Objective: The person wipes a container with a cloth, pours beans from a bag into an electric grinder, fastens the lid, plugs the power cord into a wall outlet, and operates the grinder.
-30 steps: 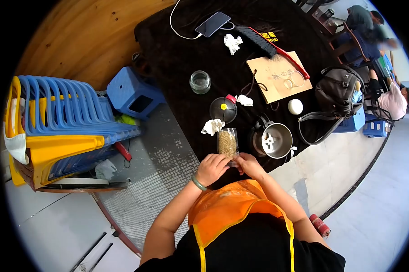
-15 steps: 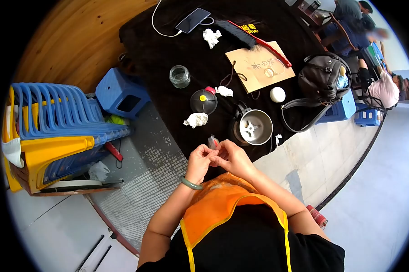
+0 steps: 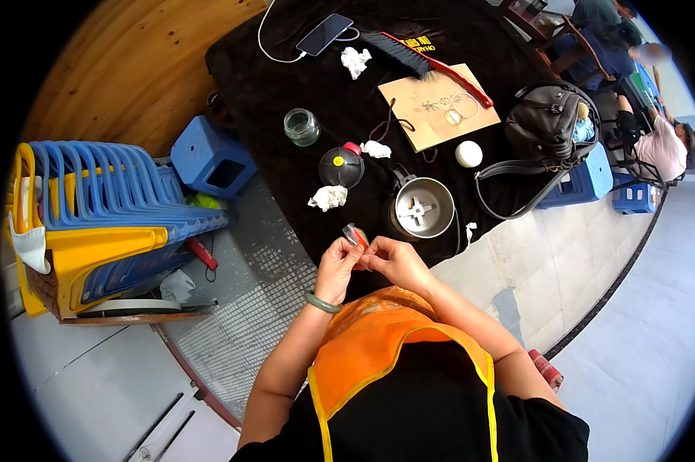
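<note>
My left hand (image 3: 337, 266) and my right hand (image 3: 394, 260) meet just past the near edge of the dark cloth, fingers closed. Between them is a small clear plastic packet (image 3: 353, 234) with something red in it. The packet pokes up above the left fingers, and the right fingertips pinch at its side. Beyond my hands, to the right, stands a steel grinder cup (image 3: 440, 197) with a blade inside. A black lid with a yellow button (image 3: 341, 168) and crumpled white tissue (image 3: 329, 198) lie ahead.
On the dark cloth are a glass jar (image 3: 301, 126), a phone (image 3: 325, 35), a red-handled brush (image 3: 459, 78), a paper bag (image 3: 432, 115), a white round lid (image 3: 468, 154) and a black handbag (image 3: 549, 123). Stacked stools (image 3: 116, 189) stand left. Several people sit at far right.
My hands have drawn slightly apart, and more of the packet with its red content shows above the left fingers. The whole view has shifted slightly.
</note>
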`<control>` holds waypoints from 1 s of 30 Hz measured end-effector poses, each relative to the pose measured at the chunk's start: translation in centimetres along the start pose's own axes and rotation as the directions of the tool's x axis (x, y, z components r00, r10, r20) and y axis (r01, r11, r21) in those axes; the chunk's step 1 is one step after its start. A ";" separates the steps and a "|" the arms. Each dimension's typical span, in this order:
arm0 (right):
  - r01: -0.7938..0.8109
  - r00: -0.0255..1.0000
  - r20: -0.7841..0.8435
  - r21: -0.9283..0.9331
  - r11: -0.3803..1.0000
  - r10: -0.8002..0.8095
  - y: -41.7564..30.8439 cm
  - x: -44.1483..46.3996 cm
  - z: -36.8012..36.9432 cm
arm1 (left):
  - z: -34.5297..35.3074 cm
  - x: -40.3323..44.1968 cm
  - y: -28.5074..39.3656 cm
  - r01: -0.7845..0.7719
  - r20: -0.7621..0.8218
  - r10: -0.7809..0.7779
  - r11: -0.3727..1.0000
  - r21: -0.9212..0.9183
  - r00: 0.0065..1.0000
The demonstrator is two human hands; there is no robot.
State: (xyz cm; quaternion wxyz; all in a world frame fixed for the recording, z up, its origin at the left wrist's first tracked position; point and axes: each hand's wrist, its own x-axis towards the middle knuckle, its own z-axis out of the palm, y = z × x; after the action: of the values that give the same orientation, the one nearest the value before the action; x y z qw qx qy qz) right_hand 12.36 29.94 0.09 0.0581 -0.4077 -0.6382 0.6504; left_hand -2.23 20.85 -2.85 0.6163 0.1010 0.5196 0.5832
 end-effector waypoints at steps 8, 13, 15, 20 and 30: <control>0.193 0.979 -0.040 -0.144 0.971 -0.201 -0.9 -0.4 -0.6 | 0.8 -0.2 0.1 0.024 -0.013 -0.024 1.000 0.010 1.000; 0.033 0.999 -0.005 -0.068 0.997 -0.034 -1.4 -0.5 -1.4 | -0.9 0.3 -1.5 -0.183 0.131 0.140 0.888 0.422 0.981; 0.046 0.998 -0.030 -0.161 0.986 -0.051 -1.8 -0.7 -1.5 | 0.2 -0.2 -1.2 -0.229 0.131 0.188 0.803 0.550 0.973; 0.158 0.987 0.019 -0.298 0.942 -0.159 -0.7 -0.6 -1.9 | 0.9 -0.8 -0.4 -0.235 0.169 0.165 0.641 0.731 0.972; 0.399 0.864 -0.020 -0.582 0.708 -0.503 0.7 -0.4 -1.3 | 1.8 -1.0 0.1 -0.313 0.190 0.251 0.694 0.648 0.949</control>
State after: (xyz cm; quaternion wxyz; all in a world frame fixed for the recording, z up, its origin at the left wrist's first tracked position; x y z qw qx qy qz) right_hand 13.75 30.55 -0.17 0.1505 -0.2933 -0.8723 0.3611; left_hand -0.70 20.90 -1.46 0.4632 0.4194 0.6452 0.4396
